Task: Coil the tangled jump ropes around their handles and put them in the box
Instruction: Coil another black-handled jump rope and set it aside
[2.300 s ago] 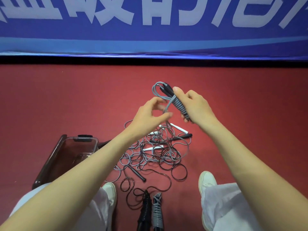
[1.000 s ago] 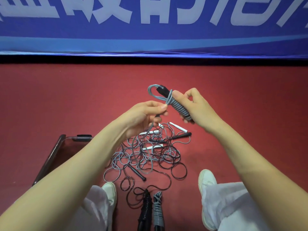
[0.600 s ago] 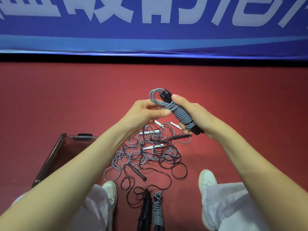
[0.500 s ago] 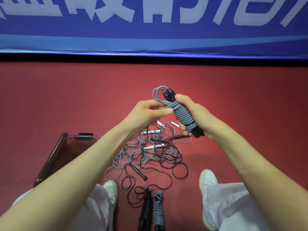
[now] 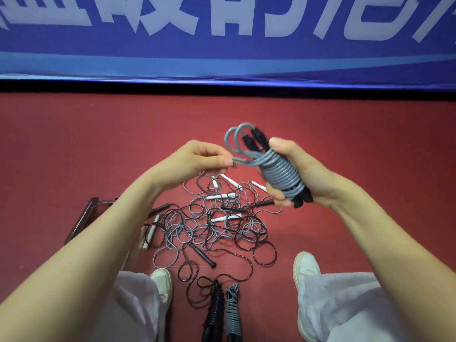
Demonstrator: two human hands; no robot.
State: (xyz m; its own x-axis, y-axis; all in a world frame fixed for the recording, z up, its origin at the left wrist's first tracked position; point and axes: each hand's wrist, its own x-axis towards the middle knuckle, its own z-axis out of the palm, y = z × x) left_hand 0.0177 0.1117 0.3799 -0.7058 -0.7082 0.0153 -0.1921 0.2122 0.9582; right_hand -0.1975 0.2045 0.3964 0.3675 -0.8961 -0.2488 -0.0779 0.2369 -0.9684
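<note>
As our right hand (image 5: 313,178) clamps grey rope (image 5: 281,174) coiled on black handles (image 5: 302,199), left hand (image 5: 195,161) pinches tail (image 5: 240,161); 2 coiled bundles (image 5: 232,314) unboxed, tangle (image 5: 217,228) remains

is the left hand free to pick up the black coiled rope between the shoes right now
Probably not yet: the left hand pinches the loose end of the grey rope. The black coiled rope itself lies uncovered.

Soft, even light is falling from above, casting only faint shadows beneath the tangled ropes (image 5: 217,227) on the red floor (image 5: 74,144). The wide lens is bowing the blue banner (image 5: 222,58) toward the corners.
</note>
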